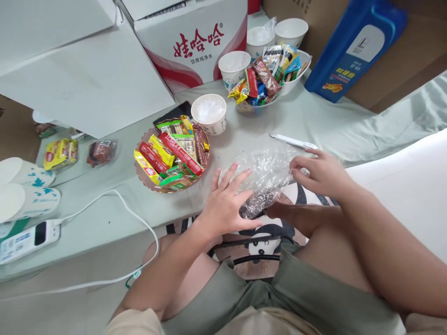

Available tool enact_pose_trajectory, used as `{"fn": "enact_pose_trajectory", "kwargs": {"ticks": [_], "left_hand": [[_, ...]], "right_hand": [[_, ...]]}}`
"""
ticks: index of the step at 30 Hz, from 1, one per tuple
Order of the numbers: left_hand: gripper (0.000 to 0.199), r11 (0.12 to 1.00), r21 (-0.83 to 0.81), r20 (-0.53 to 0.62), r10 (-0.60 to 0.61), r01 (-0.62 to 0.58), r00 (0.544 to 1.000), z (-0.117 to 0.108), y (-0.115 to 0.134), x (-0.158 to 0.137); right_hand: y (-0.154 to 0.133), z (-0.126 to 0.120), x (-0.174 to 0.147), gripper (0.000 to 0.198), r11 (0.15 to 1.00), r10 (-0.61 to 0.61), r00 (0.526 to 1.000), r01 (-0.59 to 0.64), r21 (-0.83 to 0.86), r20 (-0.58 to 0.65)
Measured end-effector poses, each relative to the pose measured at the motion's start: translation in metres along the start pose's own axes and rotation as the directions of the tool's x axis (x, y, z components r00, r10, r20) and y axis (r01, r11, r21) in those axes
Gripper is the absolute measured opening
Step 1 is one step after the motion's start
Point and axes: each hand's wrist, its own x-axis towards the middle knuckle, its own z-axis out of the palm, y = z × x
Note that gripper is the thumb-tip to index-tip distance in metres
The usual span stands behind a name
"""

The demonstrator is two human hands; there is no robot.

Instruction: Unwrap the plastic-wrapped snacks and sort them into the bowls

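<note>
A crinkled clear plastic bag (267, 170) lies at the table's front edge, part of it hanging over. My left hand (226, 202) is spread out at the bag's left side, fingertips touching it. At the bag's right edge my right hand (323, 174) pinches the plastic between curled fingers. A white utility knife (295, 141) rests just beyond my right hand, its tip pointing left. To the left of the bag is a brown-tinted scalloped plate (139, 174) heaped with wrapped snack bars (181, 151).
Behind the plate stands a paper cup (208, 114). Farther back are a clear bowl (258, 107) of snacks, more cups (233, 67), a white-and-red carton (195, 42) and a blue container (356, 51). A power strip (31, 239) with a white cable (139, 216) lies left.
</note>
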Motion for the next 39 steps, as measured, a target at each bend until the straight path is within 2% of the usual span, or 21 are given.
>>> {"fn": "enact_pose_trajectory", "kwargs": {"ticks": [2, 4, 6, 7, 9, 11, 12, 13, 15, 16, 18, 21, 24, 26, 28, 30, 32, 34, 36, 37, 39], "left_hand": [[0.013, 0.993, -0.111, -0.049, -0.032, 0.026, 0.998, 0.0, 0.004, -0.001], [0.017, 0.956, -0.287, -0.106, -0.098, 0.064, 0.99, 0.0, 0.002, -0.003], [0.015, 0.843, -0.511, -0.089, -0.245, 0.167, 0.965, -0.002, -0.005, -0.006], [0.013, 0.744, -0.627, -0.052, -0.335, 0.23, 0.941, -0.003, -0.01, -0.008], [0.017, 0.47, -0.828, 0.04, -0.497, 0.307, 0.867, -0.005, -0.018, -0.013], [0.024, 0.188, -0.939, 0.134, -0.572, 0.288, 0.809, -0.005, -0.024, -0.016], [0.027, 0.079, -0.96, 0.175, -0.583, 0.27, 0.794, -0.005, -0.027, -0.017], [0.029, -0.002, -0.966, 0.211, -0.584, 0.259, 0.784, -0.005, -0.028, -0.017], [0.032, -0.091, -0.966, 0.251, -0.567, 0.243, 0.784, -0.004, -0.03, -0.017], [0.033, -0.103, -0.968, 0.246, -0.56, 0.228, 0.791, -0.004, -0.03, -0.016], [0.037, -0.051, -0.977, 0.201, -0.538, 0.206, 0.818, -0.003, -0.027, -0.017], [0.044, 0.156, -0.94, 0.183, -0.517, 0.303, 0.836, -0.003, -0.017, -0.02], [0.025, 0.309, -0.838, 0.243, -0.527, 0.45, 0.814, -0.003, -0.005, -0.023], [0.013, 0.354, -0.796, 0.271, -0.515, 0.49, 0.813, -0.003, -0.002, -0.026], [0.014, 0.356, -0.794, 0.279, -0.506, 0.493, 0.816, -0.002, -0.004, -0.028], [0.016, 0.308, -0.826, 0.26, -0.534, 0.472, 0.805, 0.0, -0.011, -0.029], [0.018, 0.25, -0.858, 0.227, -0.599, 0.449, 0.768, 0.002, -0.019, -0.028], [0.019, 0.21, -0.872, 0.203, -0.667, 0.442, 0.717, 0.005, -0.025, -0.026], [0.018, 0.189, -0.876, 0.199, -0.698, 0.445, 0.687, 0.008, -0.028, -0.023], [0.018, 0.18, -0.877, 0.205, -0.699, 0.446, 0.685, 0.01, -0.028, -0.021], [0.017, 0.164, -0.88, 0.22, -0.69, 0.445, 0.689, 0.012, -0.027, -0.017]], "right_hand": [[-0.005, 0.0, 0.004, 0.02, 0.999, 0.052, 0.997, -0.052, -0.004, 0.053], [-0.006, -0.003, 0.005, 0.022, 0.993, 0.068, 0.99, -0.078, 0.085, 0.123], [-0.001, -0.008, 0.003, 0.027, 0.96, -0.001, 0.986, -0.046, 0.275, 0.168], [0.003, -0.011, 0.001, 0.033, 0.927, -0.048, 0.984, -0.02, 0.375, 0.17], [0.011, -0.015, -0.004, 0.05, 0.859, -0.112, 0.98, 0.012, 0.512, 0.164], [0.016, -0.015, -0.008, 0.062, 0.824, -0.122, 0.977, 0.0, 0.567, 0.177], [0.016, -0.014, -0.009, 0.063, 0.816, -0.121, 0.975, -0.009, 0.578, 0.186], [0.014, -0.011, -0.008, 0.059, 0.812, -0.123, 0.974, -0.011, 0.584, 0.188], [0.007, -0.005, -0.003, 0.036, 0.812, -0.112, 0.984, 0.01, 0.583, 0.139], [0.001, -0.002, 0.001, 0.025, 0.811, -0.089, 0.992, 0.021, 0.585, 0.088], [-0.009, 0.004, 0.009, 0.024, 0.789, -0.002, 0.999, 0.028, 0.614, -0.043], [-0.016, 0.009, 0.02, 0.024, 0.693, 0.217, 0.961, -0.028, 0.72, -0.172], [-0.015, 0.012, 0.026, 0.023, 0.53, 0.394, 0.912, -0.126, 0.839, -0.112], [-0.014, 0.011, 0.028, 0.023, 0.45, 0.421, 0.907, -0.188, 0.873, -0.022], [-0.015, 0.009, 0.029, 0.022, 0.46, 0.404, 0.913, -0.252, 0.851, 0.052], [-0.018, 0.004, 0.028, 0.02, 0.54, 0.372, 0.92, -0.321, 0.778, 0.122], [-0.02, 0.0, 0.025, 0.021, 0.62, 0.38, 0.909, -0.386, 0.683, 0.169], [-0.021, -0.003, 0.019, 0.023, 0.65, 0.429, 0.89, -0.423, 0.632, 0.154], [-0.019, -0.005, 0.01, 0.024, 0.609, 0.472, 0.875, -0.411, 0.679, 0.106], [-0.018, -0.006, 0.005, 0.026, 0.557, 0.476, 0.873, -0.391, 0.733, 0.104], [-0.016, -0.005, -0.005, 0.034, 0.389, 0.433, 0.883, -0.362, 0.847, 0.179]]}}
